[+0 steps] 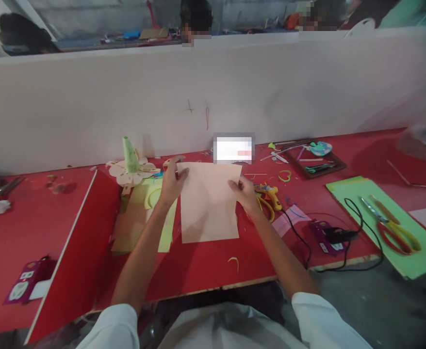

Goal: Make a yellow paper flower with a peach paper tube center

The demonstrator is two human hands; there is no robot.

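A plain light peach sheet of paper (209, 203) is held up in front of me over the red table. My left hand (173, 180) pinches its upper left corner, and my right hand (244, 190) grips its upper right edge. Left of the sheet lie green and brown papers (129, 223) with a curved yellow-green strip on them. Behind those stands a green cone (129, 155) on a pale petal-shaped base. Just right of my right hand are a yellow glue gun (271, 196) and yellow-handled scissors (267, 209).
A red divider (78, 252) stands at the left. Purple power box (327, 237) with black cables, pink paper, and green sheets (398, 232) carrying red-yellow scissors lie right. A brown frame (317, 169) sits behind. People are beyond the white partition (125, 97).
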